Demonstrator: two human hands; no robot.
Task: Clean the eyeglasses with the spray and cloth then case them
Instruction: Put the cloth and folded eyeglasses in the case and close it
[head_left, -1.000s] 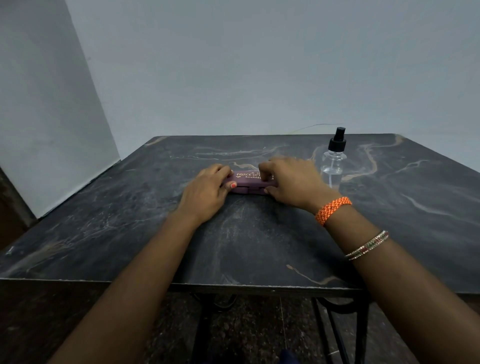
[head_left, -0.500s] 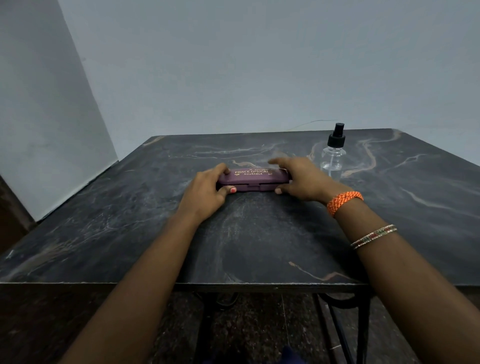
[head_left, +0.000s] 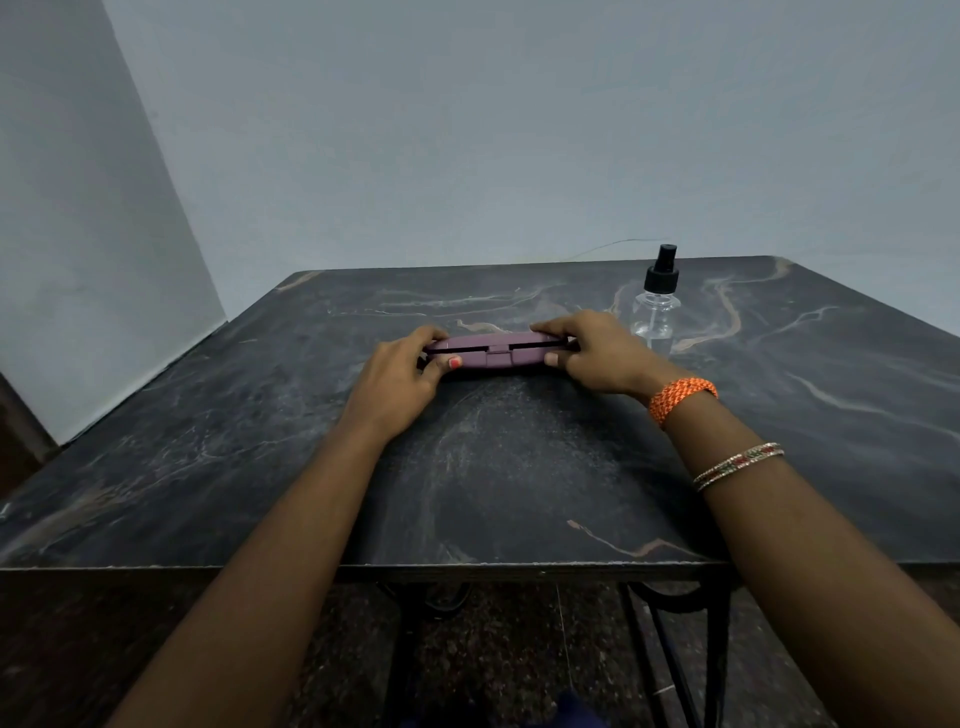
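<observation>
A long purple hard-shell eyeglass case (head_left: 493, 353) lies crosswise near the middle of a dark marble-patterned square table (head_left: 493, 483), with a thin dark gap showing along its front seam. The left hand (head_left: 397, 382) grips the case's left end, fingers curled over the top and the thumb pressed on the front. The right hand (head_left: 597, 353) grips the right end the same way, fingers over the top, thumb on the front. A small clear plastic spray bottle with a black pump top (head_left: 655, 306) stands upright just beyond the right hand, near the far edge. Bare tabletop stretches wide to the left, to the right, and toward the near edge under both forearms. A pale wall rises close behind the far edge. Whatever is inside the case is hidden. Both arms are cut off at the bottom of the view.
</observation>
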